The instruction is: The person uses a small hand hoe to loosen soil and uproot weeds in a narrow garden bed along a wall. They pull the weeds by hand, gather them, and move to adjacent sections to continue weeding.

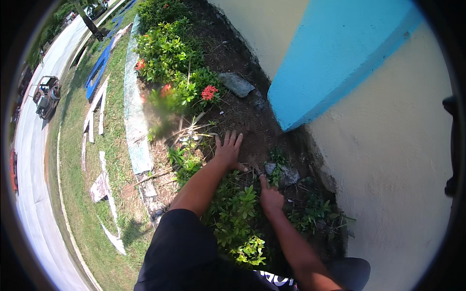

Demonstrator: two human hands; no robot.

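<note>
My left hand (228,152) is spread over the dark soil (251,140), palm down, fingers apart and holding nothing. To its lower right, my right hand (271,198) reaches over the bed with its index finger extended towards the soil; whether it holds something under the fingers cannot be told. Beside that finger lie a rough stone (289,175) and a small leafy green plant (277,160). Cut woody stems (194,129) lie just left of my left hand. Leafy shrubs (236,207) grow between my forearms.
A beige wall (386,145) with a blue pillar (335,62) borders the bed on the right. Flowering shrubs (167,51) and a flat stone (236,84) are farther up. A low concrete border (136,120) runs along the left, beyond it grass with white strips (103,174) and a road (32,182).
</note>
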